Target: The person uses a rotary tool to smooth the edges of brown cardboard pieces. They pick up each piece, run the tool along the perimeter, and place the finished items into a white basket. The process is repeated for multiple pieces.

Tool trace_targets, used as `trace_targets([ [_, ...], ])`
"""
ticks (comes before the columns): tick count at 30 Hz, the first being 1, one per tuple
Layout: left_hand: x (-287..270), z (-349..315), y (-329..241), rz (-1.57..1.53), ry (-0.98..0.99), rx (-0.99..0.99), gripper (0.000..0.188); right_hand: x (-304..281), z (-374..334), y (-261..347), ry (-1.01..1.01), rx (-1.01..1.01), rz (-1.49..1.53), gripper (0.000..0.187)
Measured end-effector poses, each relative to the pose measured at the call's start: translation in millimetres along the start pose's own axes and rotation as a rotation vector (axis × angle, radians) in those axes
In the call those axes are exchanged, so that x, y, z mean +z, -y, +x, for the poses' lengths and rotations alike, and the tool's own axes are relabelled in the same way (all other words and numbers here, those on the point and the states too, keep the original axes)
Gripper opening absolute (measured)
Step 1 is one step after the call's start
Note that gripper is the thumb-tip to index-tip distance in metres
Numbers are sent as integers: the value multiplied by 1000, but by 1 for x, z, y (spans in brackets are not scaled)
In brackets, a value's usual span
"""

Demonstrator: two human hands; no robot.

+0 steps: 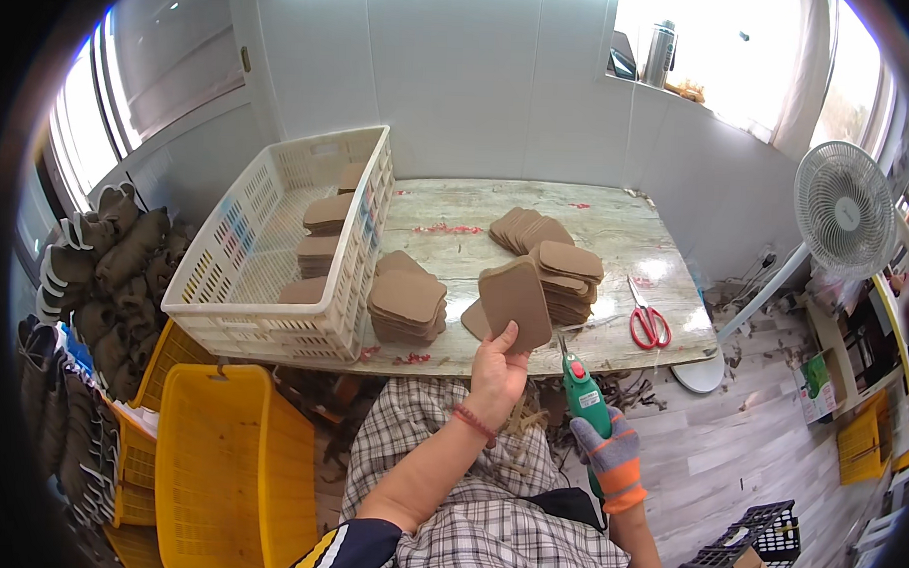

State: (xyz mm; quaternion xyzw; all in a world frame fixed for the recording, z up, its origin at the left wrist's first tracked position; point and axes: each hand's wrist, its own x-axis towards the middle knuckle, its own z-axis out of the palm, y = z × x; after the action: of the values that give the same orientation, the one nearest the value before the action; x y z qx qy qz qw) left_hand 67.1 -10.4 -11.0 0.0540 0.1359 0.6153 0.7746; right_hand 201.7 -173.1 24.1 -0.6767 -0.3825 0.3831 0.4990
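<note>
1. Nearest, the person's lap in a checked garment. The right hand (pixel 614 455), in a grey and orange glove, is closed around a green electric hand tool (pixel 583 389), tip pointing up toward the table edge, seemingly poised for trimming.
2. The bare left hand (pixel 497 371) pinches a brown rounded leather-like piece (pixel 516 302) by its lower edge, lifting it flat-faced above the table (pixel 617 225), likely so its rim is reachable.
3. Beyond lie stacks of matching brown pieces (pixel 406 304) and red-handled scissors (pixel 648 326) to the right.
4. A white slatted crate (pixel 273 308) on the table's left holds more stacks.
5. Far right stands a white fan (pixel 844 209).
</note>
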Motion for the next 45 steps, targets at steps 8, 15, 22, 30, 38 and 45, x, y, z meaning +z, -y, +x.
trace_targets([
  [8,-1,-2,5,-212,25,-67,41,5,1,5,-16,-32,-34,42],
  [15,-11,-3,14,-191,31,-135,37,9,0,8,5,-28,16,41],
  [22,-26,-9,28,-78,88,-199,29,7,-1,25,-22,-10,14,38],
  [30,-24,-31,34,67,110,-263,35,2,4,30,-81,-33,56,40],
  [38,-31,-26,20,285,208,-188,32,-22,-4,40,-2,14,42,37],
  [45,-32,-7,-22,627,338,-158,34,-44,-16,30,105,102,-29,40],
])
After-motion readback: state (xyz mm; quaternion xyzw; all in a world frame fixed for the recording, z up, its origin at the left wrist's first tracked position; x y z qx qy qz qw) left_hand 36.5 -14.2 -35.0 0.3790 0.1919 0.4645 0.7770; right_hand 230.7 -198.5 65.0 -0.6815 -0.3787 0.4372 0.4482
